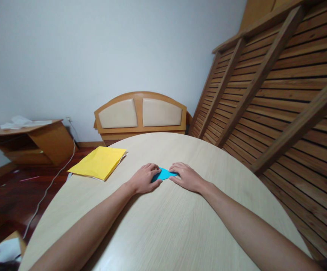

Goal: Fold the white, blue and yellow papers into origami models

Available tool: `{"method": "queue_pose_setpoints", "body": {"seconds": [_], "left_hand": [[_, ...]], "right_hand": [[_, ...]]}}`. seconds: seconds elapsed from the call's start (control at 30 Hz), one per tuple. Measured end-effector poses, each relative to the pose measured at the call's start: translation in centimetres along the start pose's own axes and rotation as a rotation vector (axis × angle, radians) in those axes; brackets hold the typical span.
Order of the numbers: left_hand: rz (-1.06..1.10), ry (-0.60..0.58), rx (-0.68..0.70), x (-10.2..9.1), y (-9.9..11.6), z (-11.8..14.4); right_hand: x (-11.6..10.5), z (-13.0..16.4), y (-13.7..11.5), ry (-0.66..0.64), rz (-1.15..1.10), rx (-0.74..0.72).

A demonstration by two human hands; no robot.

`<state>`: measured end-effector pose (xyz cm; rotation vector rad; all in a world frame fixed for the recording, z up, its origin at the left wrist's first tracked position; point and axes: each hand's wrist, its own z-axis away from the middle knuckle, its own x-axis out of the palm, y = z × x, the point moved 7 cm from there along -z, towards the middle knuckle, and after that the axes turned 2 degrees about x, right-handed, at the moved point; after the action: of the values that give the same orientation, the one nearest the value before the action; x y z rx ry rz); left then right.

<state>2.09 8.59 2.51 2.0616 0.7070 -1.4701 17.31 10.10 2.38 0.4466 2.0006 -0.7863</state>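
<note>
A: Head view. Report edges and room for moving.

B: I read a round table (163, 229), its curved edge visible far, left and right. A headboard (139, 113) stands beyond the far edge; a slatted wooden panel (293, 90) runs along the right. Yellow sheets (100, 163) lie at left, one corner projecting past the edge. I have tabletop between the forearms and right of the right hand (188, 177).

A: State the fingers.

B: Left hand (144, 178): fingers curved, narrow gap to thumb, touching the left part of the blue paper (163, 174). Right hand: likewise narrow, touching the right end. I cannot tell whether either pinches or only presses.

A: Paper position and axis?

B: On the table, between the hands. Long axis left to right; the right end tapers, pointing right. The left end is partly hidden.
</note>
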Motion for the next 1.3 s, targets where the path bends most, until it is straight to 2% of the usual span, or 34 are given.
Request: {"method": "queue_pose_setpoints", "body": {"seconds": [0.27,0.63,0.8,1.0,1.3], "left_hand": [[-0.048,-0.013,0.034,-0.2,0.6,-0.2],[-0.056,-0.009,0.037,0.3,0.4,-0.3],[-0.047,0.032,-0.016,0.3,0.1,-0.4],[-0.036,0.068,-0.114,0.2,-0.4,-0.4],[-0.066,0.172,-0.276,-0.3,-1.2,-0.3]], "right_hand": [[-0.2,0.0,-0.4,0.004,-0.003,0.020],[-0.2,0.0,-0.3,0.057,0.000,0.052],[-0.5,0.0,-0.1,0.106,-0.039,0.098],[-0.4,0.0,0.5,0.197,-0.139,0.255],[-0.5,0.0,0.2,0.314,-0.304,0.281]]}}
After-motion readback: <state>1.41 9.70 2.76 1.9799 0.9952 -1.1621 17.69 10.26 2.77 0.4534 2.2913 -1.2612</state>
